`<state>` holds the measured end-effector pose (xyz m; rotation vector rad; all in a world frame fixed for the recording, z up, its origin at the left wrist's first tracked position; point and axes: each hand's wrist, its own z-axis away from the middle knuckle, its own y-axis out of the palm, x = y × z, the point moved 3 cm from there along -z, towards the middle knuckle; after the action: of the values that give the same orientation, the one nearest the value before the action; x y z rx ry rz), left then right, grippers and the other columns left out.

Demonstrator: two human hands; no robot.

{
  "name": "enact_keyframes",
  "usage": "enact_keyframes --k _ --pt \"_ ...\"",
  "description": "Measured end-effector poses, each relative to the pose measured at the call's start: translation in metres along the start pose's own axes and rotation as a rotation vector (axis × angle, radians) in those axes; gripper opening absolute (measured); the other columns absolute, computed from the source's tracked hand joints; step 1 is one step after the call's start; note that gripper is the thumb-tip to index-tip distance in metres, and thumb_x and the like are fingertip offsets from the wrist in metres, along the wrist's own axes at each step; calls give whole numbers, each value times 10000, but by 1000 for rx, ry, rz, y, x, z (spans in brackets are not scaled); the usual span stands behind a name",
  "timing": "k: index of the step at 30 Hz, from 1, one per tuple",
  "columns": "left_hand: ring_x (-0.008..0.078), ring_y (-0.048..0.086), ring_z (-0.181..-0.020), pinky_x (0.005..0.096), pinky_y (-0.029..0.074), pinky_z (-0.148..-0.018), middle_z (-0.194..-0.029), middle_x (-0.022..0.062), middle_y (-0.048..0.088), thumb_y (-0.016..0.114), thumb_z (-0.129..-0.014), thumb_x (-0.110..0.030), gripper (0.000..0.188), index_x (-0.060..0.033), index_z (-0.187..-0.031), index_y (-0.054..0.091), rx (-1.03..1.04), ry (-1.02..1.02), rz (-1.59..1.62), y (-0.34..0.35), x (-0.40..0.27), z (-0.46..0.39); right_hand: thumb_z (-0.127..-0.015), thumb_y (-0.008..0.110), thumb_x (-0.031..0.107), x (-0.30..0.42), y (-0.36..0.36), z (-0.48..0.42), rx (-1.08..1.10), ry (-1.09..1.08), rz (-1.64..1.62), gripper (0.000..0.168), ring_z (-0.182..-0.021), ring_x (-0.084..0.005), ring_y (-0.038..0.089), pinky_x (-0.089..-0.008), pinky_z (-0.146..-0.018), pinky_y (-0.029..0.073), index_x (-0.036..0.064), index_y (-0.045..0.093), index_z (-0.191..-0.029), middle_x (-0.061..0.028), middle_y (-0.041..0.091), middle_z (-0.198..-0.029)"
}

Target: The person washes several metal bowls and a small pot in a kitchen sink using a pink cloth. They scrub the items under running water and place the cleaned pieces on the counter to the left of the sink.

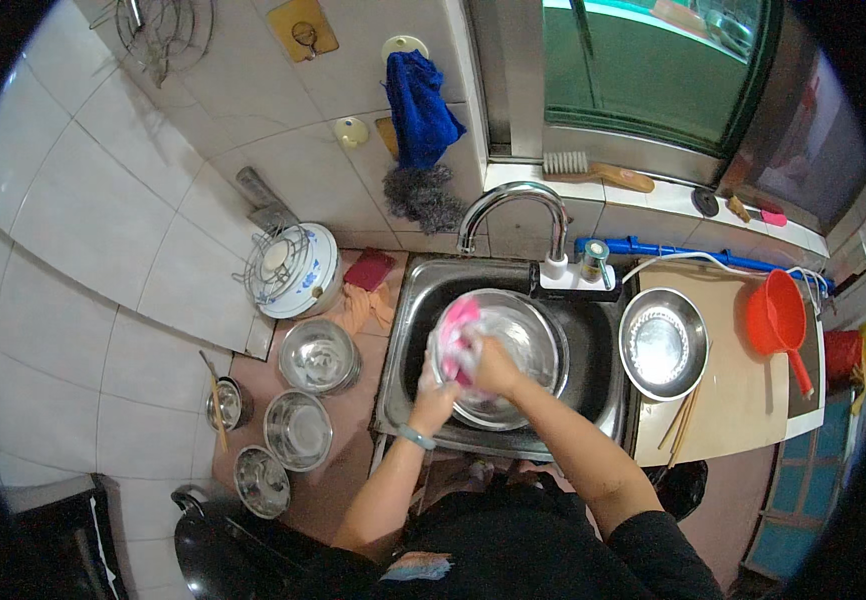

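Note:
Over the stainless-steel sink (594,390), my left hand (435,394) grips the near edge of a bowl (440,349), blurred by motion. A pink and white cloth (463,313) is bunched against the inside of the bowl. My right hand (494,366) presses that cloth, its fingers partly hidden by blur. Beneath both hands, a wide metal basin (541,334) sits in the sink. The chrome faucet (515,191) arches over the sink's back edge; whether water runs from it I cannot tell.
Left of the sink stand several metal bowls (298,430) and a lidded enamel pot (301,281). On the right, a board (740,405) bears a metal dish (664,343), chopsticks (680,427) and a red dipper (776,311). A wooden-handled brush (613,176) lies on the sill.

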<state>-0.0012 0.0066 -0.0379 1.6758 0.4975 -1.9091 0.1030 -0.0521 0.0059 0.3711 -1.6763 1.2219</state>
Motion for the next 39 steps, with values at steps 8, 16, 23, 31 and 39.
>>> enact_keyframes --k 8,16,23,31,39 --pt "152 412 -847 218 316 -747 -973 86 437 369 -545 49 524 37 -1068 336 -153 282 -306 -25 -58 5 -673 460 281 -14 -27 41 441 77 797 248 -593 -250 533 -361 -528 420 46 518 -729 -140 531 -681" --pt "110 422 -758 219 344 -676 -859 49 464 405 -696 -32 285 24 -975 402 -198 199 -245 -18 -37 4 -688 433 249 9 -21 -19 -171 -148 410 253 -580 -303 508 -376 -522 417 43 476 -828 -174 509 -646" --pt "113 421 -779 222 342 -696 -873 52 456 373 -724 -24 261 6 -982 401 -339 166 -35 -48 -21 0 -704 399 275 5 9 37 280 -145 484 238 -587 -273 515 -364 -523 407 83 480 -817 -144 525 -686" --pt "144 416 -838 234 323 -744 -945 76 441 358 -635 25 393 15 -1028 371 -252 97 -131 -48 -18 12 -661 511 207 -14 -72 32 -392 -46 473 173 -574 -265 506 -326 -490 407 37 494 -690 -134 486 -698" --pt "161 429 -821 238 326 -742 -913 93 455 364 -618 12 403 38 -1020 370 -286 139 -130 -43 -26 18 -681 461 120 -47 -108 75 -627 167 -269 162 -661 -127 449 -232 -618 360 -11 492 -771 -72 494 -737"
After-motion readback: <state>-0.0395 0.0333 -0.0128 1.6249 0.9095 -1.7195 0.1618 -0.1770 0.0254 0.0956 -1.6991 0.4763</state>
